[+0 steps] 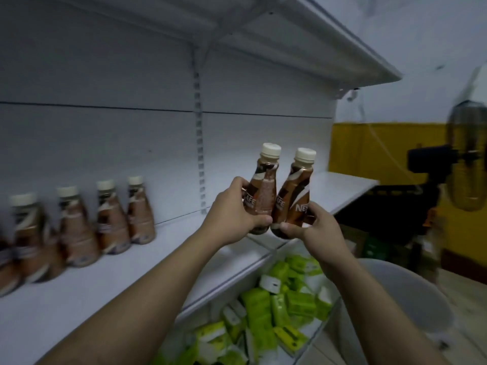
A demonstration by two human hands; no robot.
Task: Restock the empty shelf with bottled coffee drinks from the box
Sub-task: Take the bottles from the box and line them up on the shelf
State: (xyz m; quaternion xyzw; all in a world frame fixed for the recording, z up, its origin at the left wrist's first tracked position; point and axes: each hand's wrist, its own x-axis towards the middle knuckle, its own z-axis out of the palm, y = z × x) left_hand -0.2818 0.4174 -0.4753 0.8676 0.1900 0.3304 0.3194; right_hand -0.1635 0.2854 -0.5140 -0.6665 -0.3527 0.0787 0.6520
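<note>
My left hand (233, 216) grips a brown coffee bottle (264, 188) with a cream cap, upright. Beside it my right hand (316, 227) grips a second coffee bottle (296, 192) of the same kind, and the two bottles touch side by side. Both are held in the air over the front edge of the white shelf (168, 248). Several more coffee bottles (110, 217) stand in a row on the shelf's left part, blurred. The box is not in view.
A bin below the shelf holds many green and white packets (274, 309). An upper shelf (329, 40) overhangs. A pale round tub (411, 299) sits at lower right. A fan (466, 156) and a yellow wall (369, 146) are on the right.
</note>
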